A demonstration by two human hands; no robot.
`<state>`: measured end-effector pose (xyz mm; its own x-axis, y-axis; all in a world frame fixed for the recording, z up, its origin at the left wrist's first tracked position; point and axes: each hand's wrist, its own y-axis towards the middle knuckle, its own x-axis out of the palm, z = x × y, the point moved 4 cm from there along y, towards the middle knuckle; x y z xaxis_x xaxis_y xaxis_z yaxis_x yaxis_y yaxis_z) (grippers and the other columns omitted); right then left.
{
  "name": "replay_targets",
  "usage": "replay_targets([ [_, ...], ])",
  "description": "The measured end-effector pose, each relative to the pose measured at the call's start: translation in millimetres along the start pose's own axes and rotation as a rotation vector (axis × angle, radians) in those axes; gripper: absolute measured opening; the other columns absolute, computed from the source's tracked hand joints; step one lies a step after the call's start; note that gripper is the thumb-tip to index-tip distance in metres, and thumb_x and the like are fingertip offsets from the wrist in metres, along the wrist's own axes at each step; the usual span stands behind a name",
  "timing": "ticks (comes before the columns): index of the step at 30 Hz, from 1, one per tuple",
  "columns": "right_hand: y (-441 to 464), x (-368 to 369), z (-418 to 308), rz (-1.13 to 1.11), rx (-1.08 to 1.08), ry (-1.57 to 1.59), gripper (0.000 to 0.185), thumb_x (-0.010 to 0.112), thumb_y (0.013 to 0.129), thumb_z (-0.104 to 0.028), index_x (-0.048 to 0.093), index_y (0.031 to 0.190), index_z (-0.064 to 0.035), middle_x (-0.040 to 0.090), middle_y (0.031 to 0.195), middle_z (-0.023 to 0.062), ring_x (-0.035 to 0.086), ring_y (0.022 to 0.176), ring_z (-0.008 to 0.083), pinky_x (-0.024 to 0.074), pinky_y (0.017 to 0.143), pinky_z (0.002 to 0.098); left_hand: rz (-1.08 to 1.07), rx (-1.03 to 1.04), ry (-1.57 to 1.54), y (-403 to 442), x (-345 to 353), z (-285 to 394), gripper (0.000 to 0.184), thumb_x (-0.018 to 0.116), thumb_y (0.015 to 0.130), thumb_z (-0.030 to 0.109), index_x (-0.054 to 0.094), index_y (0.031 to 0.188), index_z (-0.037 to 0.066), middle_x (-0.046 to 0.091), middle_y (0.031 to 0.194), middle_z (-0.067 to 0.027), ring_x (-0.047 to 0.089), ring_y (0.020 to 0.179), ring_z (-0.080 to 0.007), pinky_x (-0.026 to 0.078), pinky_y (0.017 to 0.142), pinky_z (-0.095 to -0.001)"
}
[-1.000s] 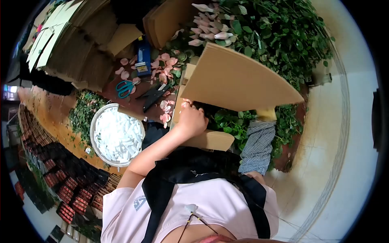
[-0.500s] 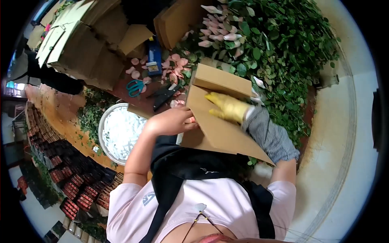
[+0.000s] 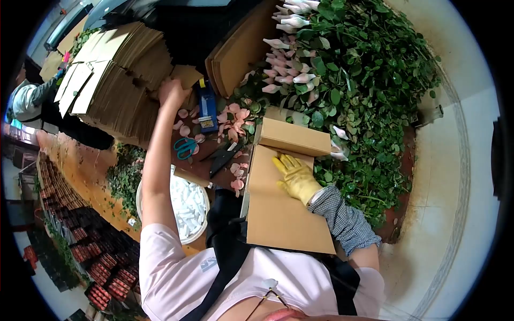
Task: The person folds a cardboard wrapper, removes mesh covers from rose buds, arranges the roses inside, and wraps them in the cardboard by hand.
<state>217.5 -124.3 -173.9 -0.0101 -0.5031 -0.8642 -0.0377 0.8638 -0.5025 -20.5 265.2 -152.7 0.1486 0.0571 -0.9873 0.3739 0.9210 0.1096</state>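
My right hand [image 3: 296, 177], in a yellow rubber glove, lies flat with its fingers out on a folded brown cardboard wrapper [image 3: 286, 211]. The wrapper has a raised flap at its far end. My bare left hand [image 3: 174, 93] is at the side of a tall stack of cardboard sheets [image 3: 115, 91], beside a loose piece of cardboard [image 3: 186, 76]. Its fingertips are hidden, so its grip is unclear. Near that hand is a blue dispenser-like object [image 3: 207, 109]. Teal-handled scissors [image 3: 185, 148] and a black tool [image 3: 222, 159] lie between my arms.
Pink rose buds in white netting [image 3: 292, 75] and dense leafy stems [image 3: 375, 91] fill the right side. Loose petals [image 3: 234, 120] are strewn on the table. A tub of white pieces [image 3: 187, 206] stands below my left arm. Another person [image 3: 37, 101] is at far left.
My left hand has left the wrapper and moved up and left to the cardboard stack. The tilted wrapper now lies flatter, with my gloved hand slightly lower on it.
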Motion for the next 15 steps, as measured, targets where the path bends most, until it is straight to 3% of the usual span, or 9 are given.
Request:
replay_targets([
  [3, 0.6, 1.3, 0.1, 0.035, 0.0, 0.028, 0.076, 0.056, 0.095, -0.037, 0.02, 0.157, -0.0103, 0.029, 0.16, 0.0151, 0.028, 0.147, 0.0299, 0.0206, 0.121, 0.0429, 0.142, -0.027, -0.2, -16.7, -14.3, -3.4, 0.06, 0.082, 0.077, 0.036, 0.063, 0.123, 0.001, 0.062, 0.12, -0.023, 0.063, 0.103, -0.0393, 0.055, 0.083, -0.0482],
  [5, -1.1, -3.4, -1.5, 0.026, -0.006, 0.014, 0.077, 0.057, 0.094, -0.037, 0.021, 0.156, -0.0102, 0.029, 0.16, 0.015, 0.028, 0.147, 0.0299, 0.0216, 0.121, 0.0424, 0.363, -0.107, -0.788, -65.4, -57.5, 6.4, 0.062, 0.08, 0.079, 0.028, 0.057, 0.132, 0.005, 0.063, 0.115, -0.0173, 0.065, 0.097, -0.0287, 0.056, 0.078, -0.0411],
  [7, -1.6, 2.0, -0.3, 0.063, -0.014, 0.026, 0.077, 0.058, 0.094, -0.038, 0.023, 0.156, -0.0098, 0.031, 0.159, 0.0149, 0.029, 0.146, 0.0298, 0.0227, 0.12, 0.0424, -0.1, -0.086, -1.381, -117.8, -78.1, 31.6, 0.066, 0.077, 0.082, 0.023, 0.049, 0.139, 0.005, 0.062, 0.114, -0.0121, 0.063, 0.096, -0.0188, 0.054, 0.077, -0.0336],
  [9, 0.2, -0.3, -1.3, 0.103, -0.016, 0.044, 0.077, 0.059, 0.093, -0.038, 0.025, 0.155, -0.0094, 0.032, 0.158, 0.0149, 0.03, 0.146, 0.0298, 0.0238, 0.119, 0.0425, -0.71, 0.06, -1.326, -151.0, -35.4, 26.7, 0.06, 0.073, 0.086, 0.018, 0.049, 0.138, 0.003, 0.063, 0.108, -0.0078, 0.062, 0.091, -0.0143, 0.053, 0.077, -0.0298],
  [11, -0.4, -5.7, -3.1, 0.081, -0.026, -0.005, 0.077, 0.06, 0.091, -0.04, 0.029, 0.154, -0.0089, 0.036, 0.156, 0.0145, 0.033, 0.145, 0.0297, 0.0256, 0.118, 0.0424, -0.98, 0.153, -1.627, -195.2, -8.3, 57.2, 0.051, 0.068, 0.092, 0.018, 0.051, 0.136, 0.0, 0.065, 0.101, -0.0045, 0.061, 0.084, -0.0124, 0.052, 0.075, -0.0275],
  [13, 2.4, 4.1, -1.0, 0.125, -0.029, -0.003, 0.076, 0.06, 0.091, -0.042, 0.031, 0.153, -0.008, 0.038, 0.155, 0.0146, 0.035, 0.144, 0.0299, 0.0271, 0.117, 0.0423, -1.171, 0.052, -1.644, -222.3, -22.6, 111.3, 0.038, 0.065, 0.096, 0.019, 0.057, 0.127, -0.002, 0.065, 0.094, -0.0001, 0.059, 0.079, -0.0088, 0.05, 0.073, -0.0244],
  [15, 4.4, 9.2, 1.9, 0.176, -0.059, -0.024, 0.078, 0.06, 0.09, -0.043, 0.031, 0.153, -0.0071, 0.038, 0.155, 0.0148, 0.035, 0.144, 0.0299, 0.0277, 0.117, 0.0415, -1.216, -0.042, -1.632, -226.6, 25.5, 131.9, 0.032, 0.065, 0.098, 0.024, 0.06, 0.117, -0.001, 0.066, 0.096, 0.001, 0.059, 0.079, -0.0073, 0.049, 0.072, -0.023],
])
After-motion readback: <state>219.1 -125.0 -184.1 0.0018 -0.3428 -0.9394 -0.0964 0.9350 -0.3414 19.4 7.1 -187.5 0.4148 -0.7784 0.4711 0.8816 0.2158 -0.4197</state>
